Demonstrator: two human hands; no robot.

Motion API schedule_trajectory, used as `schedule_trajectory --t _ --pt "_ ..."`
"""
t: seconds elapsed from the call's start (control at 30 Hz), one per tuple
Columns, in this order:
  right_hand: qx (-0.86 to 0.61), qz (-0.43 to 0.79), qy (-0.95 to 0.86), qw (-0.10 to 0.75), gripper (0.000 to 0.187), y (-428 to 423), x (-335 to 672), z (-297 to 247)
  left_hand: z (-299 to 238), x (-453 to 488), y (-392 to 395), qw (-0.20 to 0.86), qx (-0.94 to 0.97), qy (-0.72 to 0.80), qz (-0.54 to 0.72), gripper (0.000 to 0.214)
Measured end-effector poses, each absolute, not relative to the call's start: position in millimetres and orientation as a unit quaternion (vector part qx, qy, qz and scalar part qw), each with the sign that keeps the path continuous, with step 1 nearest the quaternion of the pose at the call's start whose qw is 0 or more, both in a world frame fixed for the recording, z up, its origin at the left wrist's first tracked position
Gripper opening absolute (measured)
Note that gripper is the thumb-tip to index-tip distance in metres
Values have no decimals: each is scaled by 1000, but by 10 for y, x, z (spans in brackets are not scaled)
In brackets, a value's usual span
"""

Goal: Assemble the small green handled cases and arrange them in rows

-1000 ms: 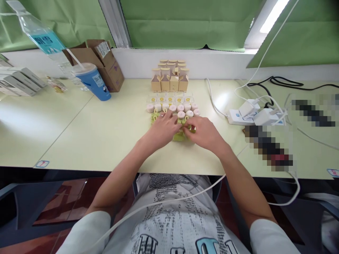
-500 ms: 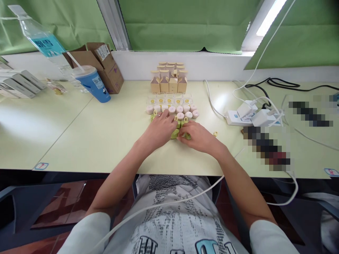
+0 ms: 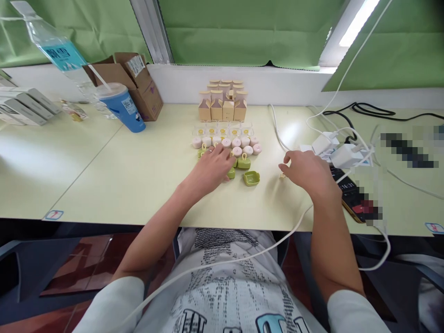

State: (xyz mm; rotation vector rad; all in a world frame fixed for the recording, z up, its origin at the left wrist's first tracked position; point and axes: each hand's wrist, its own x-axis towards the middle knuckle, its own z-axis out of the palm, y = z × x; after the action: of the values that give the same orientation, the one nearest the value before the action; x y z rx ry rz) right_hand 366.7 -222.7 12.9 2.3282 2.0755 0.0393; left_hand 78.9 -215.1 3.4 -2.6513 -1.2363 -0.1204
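My left hand rests over several small green cases with ring tops, its thumb and fingers round one green case that is partly hidden. To its right sits another ringed green case, and closer to me lies an open green tray-like half. My right hand hovers at the right, thumb and fingers slightly apart, just above a small yellowish ring piece; no hold on it shows. Behind the green cases stand rows of pale pink and white round pots.
Clear plastic pieces with yellow marks and open small cartons line the back. A blue cup, a bottle and a brown box stand left. Chargers, cables and a phone lie right.
My right hand has left the green cases and moved right to the yellowish ring piece, uncovering the open green half. My left hand has stayed in place.
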Motion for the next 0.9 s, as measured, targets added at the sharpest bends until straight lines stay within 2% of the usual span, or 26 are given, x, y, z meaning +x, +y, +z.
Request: schedule_trajectory --t 0.1,0.2,0.33,0.47,0.67,0.8,0.9 --pt "730 -41 678 71 20 -2126 3734 35 66 813 -2190 55 -921 -377 -79 32" --pt "694 -104 709 67 17 -2027 3730 -43 37 912 -2274 -3 -949 -289 -129 35" --pt "685 -102 721 29 22 -1990 3704 -35 -80 1086 -2366 44 -958 -274 -68 23" --pt "698 -113 700 -99 35 -2012 3688 33 -131 1154 -2390 39 -968 -249 -10 17" --pt "582 -144 717 -356 21 -2056 3668 44 -98 1146 -2419 -32 -970 -239 -6 17" --pt "457 -168 712 -506 9 -2170 3611 103 -34 1030 -2377 -118 -951 -244 -152 23" --pt "374 -152 725 -558 10 -2302 3535 193 -20 918 -2313 -177 -898 -278 -292 36"
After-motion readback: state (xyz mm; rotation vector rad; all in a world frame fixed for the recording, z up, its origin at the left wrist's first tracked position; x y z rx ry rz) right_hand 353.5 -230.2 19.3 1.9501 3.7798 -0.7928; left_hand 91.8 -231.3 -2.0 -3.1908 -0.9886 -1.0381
